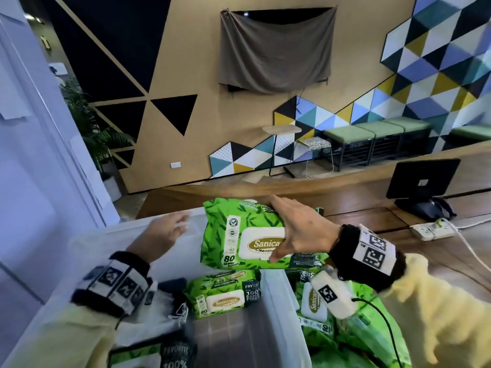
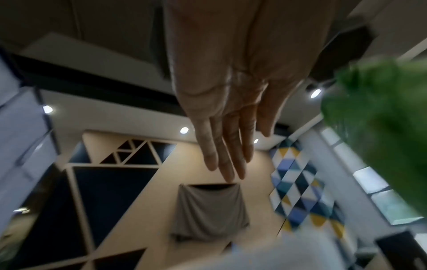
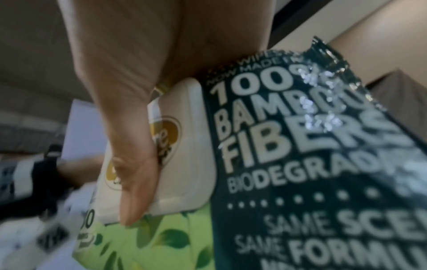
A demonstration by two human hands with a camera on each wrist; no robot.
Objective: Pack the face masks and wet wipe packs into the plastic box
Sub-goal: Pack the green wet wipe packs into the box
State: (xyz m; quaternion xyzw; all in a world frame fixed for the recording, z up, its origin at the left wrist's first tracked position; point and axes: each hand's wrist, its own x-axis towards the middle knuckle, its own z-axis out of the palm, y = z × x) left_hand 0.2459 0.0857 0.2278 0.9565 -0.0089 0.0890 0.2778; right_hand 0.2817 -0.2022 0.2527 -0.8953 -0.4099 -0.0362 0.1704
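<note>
My right hand grips a green wet wipe pack from above, thumb on its white lid, and holds it over the clear plastic box. The right wrist view shows my thumb across the lid of that wet wipe pack. My left hand hovers left of the pack with straight fingers and holds nothing; the left hand looks the same in the left wrist view. Another green pack lies inside the box. A clear bag of dark face masks lies by my left wrist.
More green wipe packs are piled right of the box. One more pack sits at the bottom edge. A black monitor and a white power strip stand on the wooden table at the right.
</note>
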